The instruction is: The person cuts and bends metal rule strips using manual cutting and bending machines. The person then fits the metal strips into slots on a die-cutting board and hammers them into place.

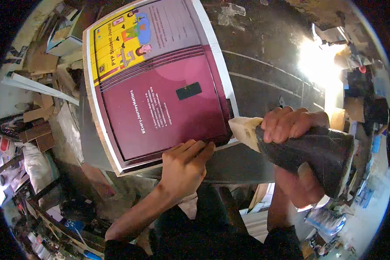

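Note:
A printed cover sheet [190,115], maroon with a yellow and grey part marked "PYP Student Journal", lies flat with white margins around it. Several parallel lines cross its middle, and a small dark rectangle [189,91] shows on the maroon part. My left hand [185,162] presses its fingertips on the sheet's near edge. My right hand [295,125] grips a thick dark piece with a pale cream end [247,132]; its exact kind is unclear. That cream end is by the sheet's near right corner; whether they touch I cannot tell.
The sheet rests on a dark table [255,56] with pale lines. A bright light [323,60] glares at the upper right. Cardboard pieces [41,104], a white box [65,37] and other clutter surround the table.

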Motion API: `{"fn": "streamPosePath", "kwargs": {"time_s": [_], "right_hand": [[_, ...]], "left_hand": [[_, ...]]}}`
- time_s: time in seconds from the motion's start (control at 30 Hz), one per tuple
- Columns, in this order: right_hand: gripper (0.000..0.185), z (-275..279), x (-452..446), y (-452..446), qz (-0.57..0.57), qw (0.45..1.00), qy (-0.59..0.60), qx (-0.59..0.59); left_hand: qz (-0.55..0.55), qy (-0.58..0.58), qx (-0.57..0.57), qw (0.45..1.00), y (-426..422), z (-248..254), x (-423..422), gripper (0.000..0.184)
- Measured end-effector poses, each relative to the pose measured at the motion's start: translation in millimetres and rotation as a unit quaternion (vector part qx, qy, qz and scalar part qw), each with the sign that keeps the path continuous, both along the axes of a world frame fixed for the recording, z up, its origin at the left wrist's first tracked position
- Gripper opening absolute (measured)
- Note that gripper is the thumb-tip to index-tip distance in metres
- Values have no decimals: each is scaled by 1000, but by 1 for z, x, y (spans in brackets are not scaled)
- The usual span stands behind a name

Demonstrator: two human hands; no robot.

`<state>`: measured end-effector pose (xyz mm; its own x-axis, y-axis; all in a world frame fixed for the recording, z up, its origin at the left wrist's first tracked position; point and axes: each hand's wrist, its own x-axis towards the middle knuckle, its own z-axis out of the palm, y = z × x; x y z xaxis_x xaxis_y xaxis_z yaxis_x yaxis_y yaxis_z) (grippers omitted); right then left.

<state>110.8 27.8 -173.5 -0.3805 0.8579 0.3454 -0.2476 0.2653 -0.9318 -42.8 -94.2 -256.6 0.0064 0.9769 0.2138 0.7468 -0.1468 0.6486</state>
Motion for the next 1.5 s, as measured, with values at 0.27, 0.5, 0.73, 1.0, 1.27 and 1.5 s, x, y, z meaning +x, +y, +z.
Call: {"fn": "streamPosePath", "kwargs": {"time_s": [0.27, 0.5, 0.73, 1.0, 1.27, 1.5], "right_hand": [[34, -1, -3, -21, 9, 1000, 6, -15], [37, -3, 3, -33, 10, 999, 30, -44], [40, -9, -8, -46, -7, 999, 12, -40], [42, -4, -9, -53, 52, 986, 102, -117], [38, -5, 7, -50, -179, 952, -247, -10], [65, -39, 39, 37, -220, 686, -693, -40]], "left_hand": [[0, 10, -3, 1000, -3, -5, 1, 44], [20, -14, -4, 1000, -2, -8, 4, 34], [64, -4, -54, 996, -27, 19, -13, 33], [126, 43, -93, 987, -66, 21, -59, 29], [102, -1, -120, 988, -72, 14, -68, 28], [255, 57, -92, 961, -129, 45, -114, 40]]}}
